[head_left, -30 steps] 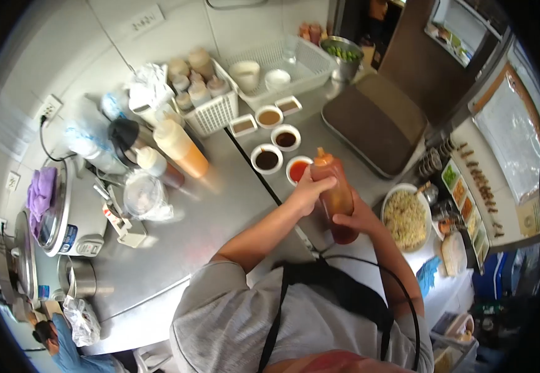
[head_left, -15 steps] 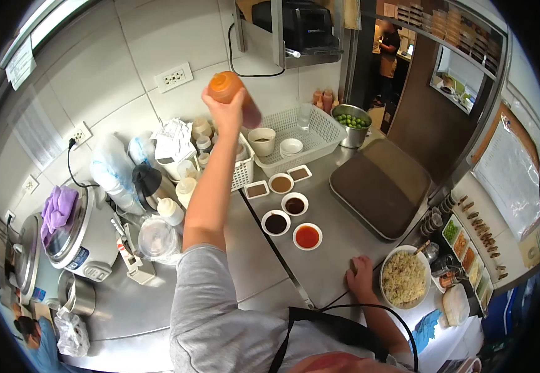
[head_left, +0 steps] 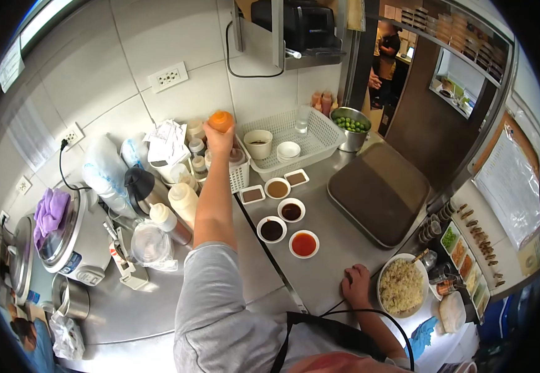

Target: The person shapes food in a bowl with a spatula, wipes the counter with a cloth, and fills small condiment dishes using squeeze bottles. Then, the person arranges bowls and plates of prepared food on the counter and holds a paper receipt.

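My left hand (head_left: pixel 220 140) is closed round the upper part of a squeeze bottle (head_left: pixel 221 120) with an orange top. The bottle is over the white basket (head_left: pixel 240 176) of bottles, and its lower part is hidden behind my hand. My right hand (head_left: pixel 356 286) rests on the steel counter beside a large bowl of rice (head_left: pixel 402 285), fingers loosely spread, holding nothing. Between my hands stand small dishes: red sauce (head_left: pixel 303 244), dark sauces (head_left: pixel 272 230) (head_left: pixel 292 211), a brown sauce (head_left: pixel 277 188), and two rectangular dishes (head_left: pixel 252 194) (head_left: pixel 297 178).
A perforated tray (head_left: pixel 335 146) holds cups and a glass. Beside it are a pot of green limes (head_left: pixel 352 127) and a dark tray (head_left: pixel 379 193). Squeeze bottles (head_left: pixel 183 202), a thermos (head_left: pixel 147 189) and a rice cooker (head_left: pixel 77 239) stand at left. Another person (head_left: pixel 386 59) stands beyond the doorway.
My left hand has lowered the orange-topped bottle from in front of the wall to the white basket. My right hand stays on the counter. The view has shifted slightly.
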A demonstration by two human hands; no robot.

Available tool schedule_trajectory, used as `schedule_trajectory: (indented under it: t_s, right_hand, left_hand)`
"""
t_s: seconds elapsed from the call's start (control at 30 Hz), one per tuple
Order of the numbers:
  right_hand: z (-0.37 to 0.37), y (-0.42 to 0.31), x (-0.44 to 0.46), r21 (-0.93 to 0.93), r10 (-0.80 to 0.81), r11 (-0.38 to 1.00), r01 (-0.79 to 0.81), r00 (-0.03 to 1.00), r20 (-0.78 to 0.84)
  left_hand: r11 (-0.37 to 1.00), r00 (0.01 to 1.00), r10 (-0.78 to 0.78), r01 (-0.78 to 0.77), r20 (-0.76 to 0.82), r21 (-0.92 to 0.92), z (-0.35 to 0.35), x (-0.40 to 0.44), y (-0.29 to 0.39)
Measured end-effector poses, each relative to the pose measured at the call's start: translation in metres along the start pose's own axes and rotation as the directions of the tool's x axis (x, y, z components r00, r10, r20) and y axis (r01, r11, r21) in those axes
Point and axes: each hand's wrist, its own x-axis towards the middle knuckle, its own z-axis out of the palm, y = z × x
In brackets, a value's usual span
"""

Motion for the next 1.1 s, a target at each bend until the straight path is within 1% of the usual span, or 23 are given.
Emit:
schedule_trajectory:
  t_s: [0.07, 0.17, 0.27, 0.33, 0.37, 0.4, 0.43, 0.47, 0.53, 0.6, 0.63, 0.67, 0.7, 0.73, 0.77, 0.8, 0.87, 0.9, 1.0, 1.03, 1.1]
  right_hand:
    - [0.001, 0.001, 0.001, -0.007, -0.015, 1.000, 0.014, 1.000, -0.018]
    - [0.003, 0.001, 0.000, 0.034, -0.004, 0.999, 0.005, 0.999, -0.039]
    - [0.003, -0.001, 0.001, 0.003, -0.018, 1.000, 0.018, 0.999, -0.050]
    - [0.003, 0.001, 0.000, 0.010, -0.018, 1.000, 0.019, 0.999, -0.050]
    - [0.003, 0.002, 0.000, 0.013, -0.018, 1.000, 0.019, 0.998, -0.053]
    - [0.002, 0.001, 0.000, 0.009, -0.022, 1.000, 0.022, 0.998, -0.061]
    - [0.001, 0.001, -0.001, 0.005, -0.026, 1.000, 0.026, 0.997, -0.069]
    - [0.001, 0.000, 0.000, 0.002, -0.031, 1.000, 0.031, 0.997, -0.076]
    - [0.002, 0.001, 0.000, 0.020, -0.025, 0.999, 0.027, 0.996, -0.085]
    - [0.002, 0.002, -0.001, 0.032, 0.003, 0.999, -0.001, 0.998, -0.064]
    - [0.003, 0.002, -0.001, 0.037, 0.028, 0.999, -0.026, 0.999, -0.040]
    - [0.002, 0.002, 0.001, 0.039, 0.050, 0.998, -0.049, 0.999, -0.017]
    - [0.002, -0.002, 0.004, 0.039, 0.057, 0.998, -0.056, 0.998, -0.004]
    - [0.004, -0.011, 0.008, 0.041, 0.063, 0.997, -0.064, 0.998, 0.010]
    - [0.007, -0.022, 0.013, 0.043, 0.071, 0.996, -0.072, 0.997, 0.026]
    - [0.010, -0.035, 0.018, 0.059, 0.060, 0.996, -0.064, 0.995, 0.077]
    - [0.015, -0.059, 0.031, 0.088, 0.036, 0.995, -0.053, 0.983, 0.181]
    - [0.019, -0.065, 0.033, 0.086, 0.034, 0.995, -0.053, 0.979, 0.203]
    - [0.041, -0.071, 0.038, 0.096, 0.014, 0.995, -0.039, 0.969, 0.246]
    - [0.046, -0.069, 0.038, 0.103, 0.003, 0.994, -0.030, 0.968, 0.252]
    - [0.052, -0.070, 0.038, 0.076, 0.011, 0.997, -0.033, 0.962, 0.272]
  left_hand:
    - [0.983, 0.990, -0.118, 0.105, 0.081, 0.147, 0.003, 0.003, -0.016]
    - [0.915, 0.924, -0.281, 0.178, 0.257, 0.362, -0.014, -0.010, 0.025]
    - [0.807, 0.876, -0.344, 0.092, 0.337, 0.584, -0.008, -0.004, 0.014]
    - [0.817, 0.964, -0.095, -0.068, 0.250, 0.572, -0.004, -0.015, 0.008]
    - [0.809, 0.979, 0.037, -0.148, 0.203, 0.569, -0.003, -0.023, 0.006]
    - [0.856, 0.960, 0.171, -0.256, 0.222, 0.450, -0.007, -0.034, 0.011]
    - [0.875, 0.927, 0.302, -0.362, 0.222, 0.322, -0.014, -0.048, 0.020]
    - [0.865, 0.881, 0.427, -0.464, 0.204, 0.190, -0.023, -0.065, 0.029]
    - [0.877, 0.856, 0.468, -0.480, 0.221, 0.001, -0.045, -0.111, 0.043]
    - [0.858, 0.834, 0.497, -0.514, 0.239, 0.010, -0.068, -0.164, 0.030]
    - [0.861, 0.828, 0.492, -0.508, 0.268, -0.009, -0.083, -0.193, 0.029]
    - [0.902, 0.852, 0.419, -0.430, 0.315, -0.036, -0.099, -0.223, 0.024]
    - [0.915, 0.856, 0.382, -0.404, 0.347, -0.010, -0.115, -0.250, 0.017]
    - [0.925, 0.860, 0.344, -0.379, 0.377, 0.019, -0.130, -0.274, 0.010]
    - [0.951, 0.886, 0.258, -0.303, 0.386, 0.058, -0.141, -0.297, -0.003]
    - [0.969, 0.904, 0.166, -0.223, 0.393, 0.103, -0.151, -0.316, -0.016]
    - [0.962, 0.889, 0.064, -0.175, 0.453, 0.208, -0.169, -0.341, -0.027]
    - [0.953, 0.877, 0.011, -0.154, 0.480, 0.260, -0.175, -0.349, -0.030]
    - [0.903, 0.847, 0.060, -0.272, 0.529, 0.332, -0.170, -0.347, -0.023]
    - [0.906, 0.849, 0.061, -0.267, 0.525, 0.327, -0.166, -0.346, -0.024]
    - [0.879, 0.825, 0.022, -0.285, 0.564, 0.383, -0.162, -0.345, -0.021]
